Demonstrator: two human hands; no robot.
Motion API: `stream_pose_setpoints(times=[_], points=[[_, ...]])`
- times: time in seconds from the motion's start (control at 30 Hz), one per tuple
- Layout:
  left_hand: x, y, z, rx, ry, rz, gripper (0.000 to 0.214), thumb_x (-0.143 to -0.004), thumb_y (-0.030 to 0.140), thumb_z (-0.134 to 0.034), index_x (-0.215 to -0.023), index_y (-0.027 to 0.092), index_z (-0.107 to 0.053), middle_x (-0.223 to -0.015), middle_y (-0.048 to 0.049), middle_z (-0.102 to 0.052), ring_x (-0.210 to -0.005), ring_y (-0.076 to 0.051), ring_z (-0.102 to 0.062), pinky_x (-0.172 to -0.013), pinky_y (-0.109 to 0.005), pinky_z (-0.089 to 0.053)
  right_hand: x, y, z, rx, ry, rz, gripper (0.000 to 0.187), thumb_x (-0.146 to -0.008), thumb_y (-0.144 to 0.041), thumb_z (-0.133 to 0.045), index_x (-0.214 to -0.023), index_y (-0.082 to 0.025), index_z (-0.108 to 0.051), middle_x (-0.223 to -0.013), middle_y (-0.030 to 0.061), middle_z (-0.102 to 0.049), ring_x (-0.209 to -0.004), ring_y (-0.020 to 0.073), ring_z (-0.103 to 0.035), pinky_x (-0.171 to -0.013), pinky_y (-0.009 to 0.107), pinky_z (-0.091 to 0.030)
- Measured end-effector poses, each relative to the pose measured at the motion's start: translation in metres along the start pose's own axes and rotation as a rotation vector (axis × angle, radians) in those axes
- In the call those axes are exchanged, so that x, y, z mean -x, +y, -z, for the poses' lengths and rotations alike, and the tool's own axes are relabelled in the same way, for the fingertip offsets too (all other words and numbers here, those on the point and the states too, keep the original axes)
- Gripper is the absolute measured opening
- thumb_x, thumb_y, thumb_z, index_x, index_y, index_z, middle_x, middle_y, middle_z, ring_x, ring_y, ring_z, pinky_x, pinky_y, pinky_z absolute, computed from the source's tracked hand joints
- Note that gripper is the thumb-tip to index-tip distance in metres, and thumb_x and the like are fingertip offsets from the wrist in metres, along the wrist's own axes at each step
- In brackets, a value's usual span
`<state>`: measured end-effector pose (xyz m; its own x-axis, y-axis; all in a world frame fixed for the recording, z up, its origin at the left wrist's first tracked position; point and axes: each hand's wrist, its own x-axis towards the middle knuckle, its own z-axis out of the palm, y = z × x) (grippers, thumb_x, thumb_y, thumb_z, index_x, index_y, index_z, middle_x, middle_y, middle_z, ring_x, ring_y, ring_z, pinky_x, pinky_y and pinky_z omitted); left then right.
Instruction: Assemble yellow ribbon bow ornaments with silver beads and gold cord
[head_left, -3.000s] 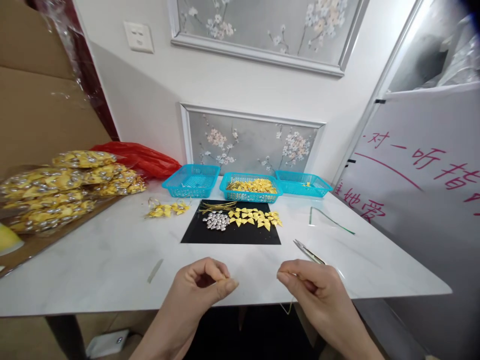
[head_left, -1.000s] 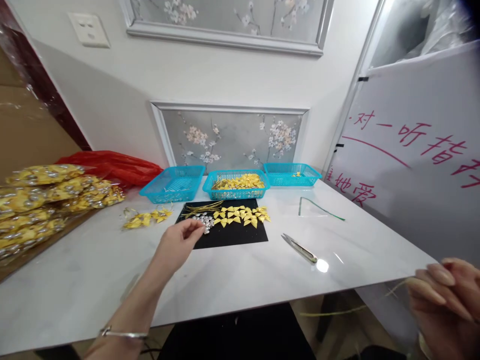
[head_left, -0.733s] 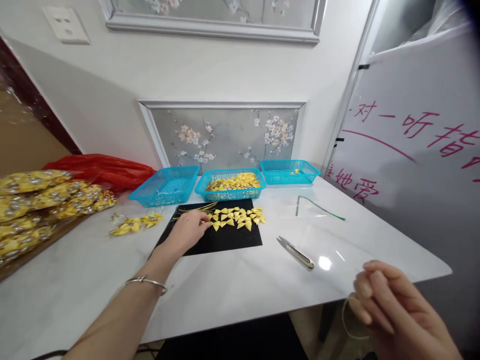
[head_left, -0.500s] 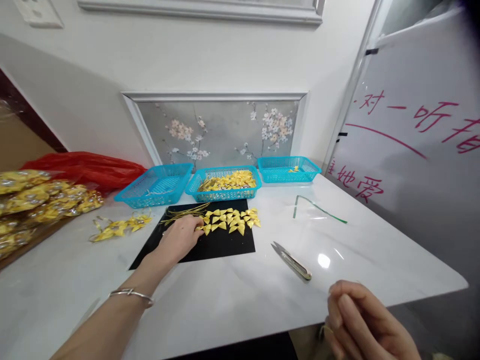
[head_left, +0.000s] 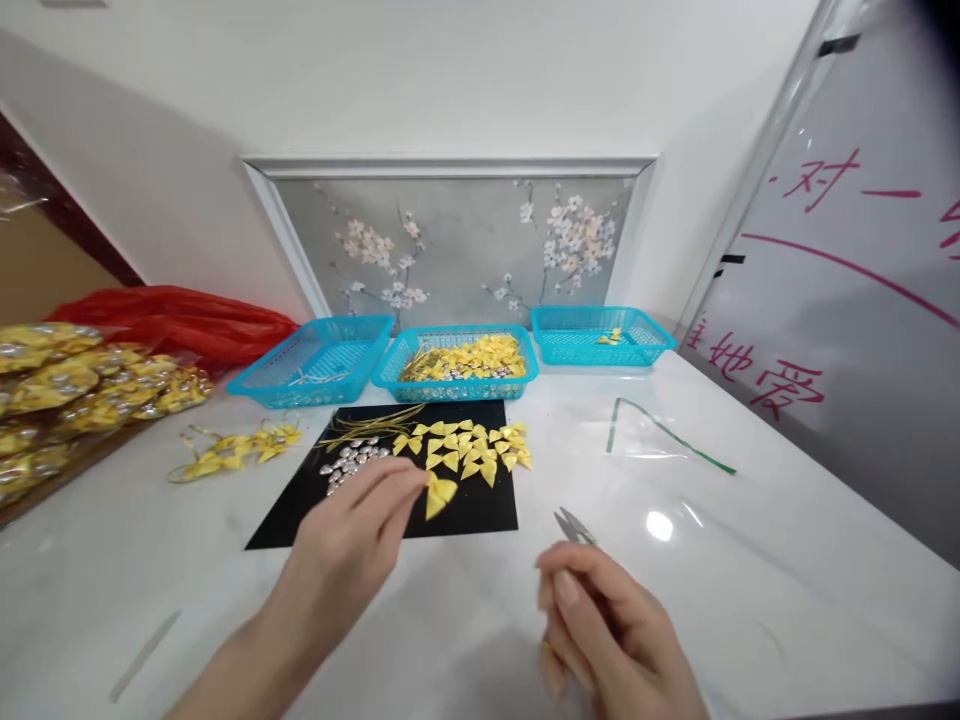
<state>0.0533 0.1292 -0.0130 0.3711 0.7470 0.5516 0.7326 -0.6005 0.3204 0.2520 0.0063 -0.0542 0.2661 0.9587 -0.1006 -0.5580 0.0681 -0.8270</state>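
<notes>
My left hand (head_left: 356, 525) pinches a yellow ribbon bow (head_left: 440, 494) by one side, held up over the black mat (head_left: 480, 512). Rows of similar yellow bows (head_left: 463, 440) lie on that mat, beside a cluster of silvery beads (head_left: 351, 460) and a bunch of thin gold cords (head_left: 367, 428). Closer to me, my right hand (head_left: 611, 625) is closed with thumb and fingers pressed together; whatever they may hold is hidden. Just beyond it lie thread snips (head_left: 576, 527), their handles partly covered by the fingers.
Three blue baskets stand along the wall: the left basket (head_left: 262, 390) with white strips, the middle basket (head_left: 382, 385) full of bows, the right basket (head_left: 551, 350) with few. Bagged bows (head_left: 97, 385), a red bag (head_left: 187, 320), loose bow pieces (head_left: 236, 452) and a green strip (head_left: 675, 438) surround them.
My left hand has lifted a bow off the mat and drawn it toward me, uncovering the beads. My right hand has moved left, in front of the snips. The view has shifted slightly.
</notes>
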Motion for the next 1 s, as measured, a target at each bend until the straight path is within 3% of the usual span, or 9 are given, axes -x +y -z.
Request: stream_pose_setpoints(times=[0.1, 0.2, 0.3, 0.4, 0.47, 0.57, 0.67, 0.83, 1.0], points=[[0.038, 0.020, 0.004, 0.159, 0.065, 0.008, 0.026, -0.090, 0.026, -0.068, -0.104, 0.034, -0.088, -0.105, -0.0050, -0.086, -0.099, -0.030, -0.079, -0.101, -0.035, -0.058, -0.013, 0.004, -0.026, 0.034, -0.072, -0.041, 0.056, -0.082, -0.070, -0.079, -0.097, -0.016, -0.074, -0.077, 0.0009, -0.064, -0.047, 0.0053, -0.037, -0.049, 0.026, -0.050], [0.065, 0.031, 0.000, 0.250, 0.091, 0.074, 0.030, -0.090, 0.023, -0.069, -0.106, 0.039, -0.088, -0.111, -0.0032, -0.086, -0.104, -0.031, -0.079, -0.104, -0.037, -0.057, -0.018, 0.007, -0.043, 0.066, -0.185, -0.129, 0.058, -0.082, -0.073, -0.077, -0.088, -0.015, -0.070, -0.056, -0.0081, -0.047, -0.046, 0.0063, -0.038, -0.050, 0.022, -0.046], [0.076, 0.032, -0.005, 0.424, 0.220, 0.285, 0.030, -0.089, 0.021, -0.073, -0.105, 0.042, -0.087, -0.115, -0.0013, -0.084, -0.105, -0.029, -0.077, -0.106, -0.037, -0.056, -0.018, 0.007, -0.050, 0.106, -0.239, -0.145, 0.058, -0.085, -0.073, -0.074, -0.077, -0.017, -0.060, -0.052, -0.0112, -0.036, -0.047, 0.0066, -0.039, -0.051, 0.020, -0.044], [0.074, 0.024, -0.001, 0.758, 0.049, 0.545, 0.029, -0.080, 0.037, -0.086, -0.108, 0.036, -0.086, -0.122, -0.0061, -0.081, -0.106, -0.033, -0.078, -0.091, -0.035, -0.065, -0.018, 0.006, -0.053, 0.228, -0.230, -0.130, 0.059, -0.086, -0.075, -0.071, -0.077, -0.017, -0.060, -0.054, -0.0100, -0.039, -0.048, 0.0071, -0.042, -0.051, 0.019, -0.042], [0.068, 0.023, 0.006, 1.016, -0.091, 0.770, 0.039, -0.073, 0.051, -0.090, -0.107, 0.031, -0.084, -0.109, -0.0086, -0.084, -0.100, -0.035, -0.079, -0.082, -0.035, -0.067, -0.019, 0.005, -0.055, 0.335, -0.213, -0.121, 0.059, -0.086, -0.074, -0.072, -0.076, -0.017, -0.060, -0.056, -0.0077, -0.045, -0.049, 0.0075, -0.046, -0.050, 0.019, -0.039], [0.056, 0.028, 0.018, 1.224, -0.076, 0.978, 0.041, -0.072, 0.062, -0.089, -0.096, 0.029, -0.081, -0.090, -0.0021, -0.080, -0.082, -0.024, -0.075, -0.077, -0.031, -0.063, -0.019, 0.006, -0.063, 0.437, -0.220, -0.120, 0.056, -0.086, -0.070, -0.074, -0.075, -0.017, -0.060, -0.058, -0.0047, -0.053, -0.049, 0.0080, -0.049, -0.050, 0.019, -0.037], [0.048, 0.028, 0.027, 1.312, -0.172, 0.965, 0.035, -0.067, 0.052, -0.095, -0.083, 0.025, -0.080, -0.070, 0.0023, -0.072, -0.068, -0.015, -0.063, -0.067, -0.023, -0.054, -0.019, 0.015, -0.072, 0.461, -0.230, -0.116, 0.055, -0.086, -0.069, -0.075, -0.076, -0.017, -0.062, -0.062, -0.0022, -0.059, -0.050, 0.0081, -0.050, -0.050, 0.019, -0.037], [0.051, 0.004, 0.039, 1.359, -0.258, 1.034, 0.040, -0.064, 0.048, -0.098, -0.097, 0.029, -0.084, -0.073, 0.0017, -0.074, -0.074, -0.017, -0.065, -0.070, -0.025, -0.054, -0.017, 0.041, -0.088, 0.343, -0.212, -0.123, 0.054, -0.087, -0.069, -0.075, -0.077, -0.017, -0.063, -0.057, -0.0053, -0.052, -0.047, 0.0066, -0.041, -0.047, 0.019, -0.040], [0.050, -0.014, 0.049, 1.455, -0.333, 0.982, 0.027, -0.062, 0.041, -0.100, -0.073, 0.022, -0.083, -0.070, 0.0009, -0.073, -0.069, -0.013, -0.063, -0.067, -0.018, -0.055, -0.013, 0.049, -0.103, 0.224, -0.107, 0.027, 0.046, -0.094, -0.061, -0.073, -0.090, -0.015, -0.074, -0.057, -0.0070, -0.046, -0.048, 0.0060, -0.039, -0.049, 0.018, -0.045]])
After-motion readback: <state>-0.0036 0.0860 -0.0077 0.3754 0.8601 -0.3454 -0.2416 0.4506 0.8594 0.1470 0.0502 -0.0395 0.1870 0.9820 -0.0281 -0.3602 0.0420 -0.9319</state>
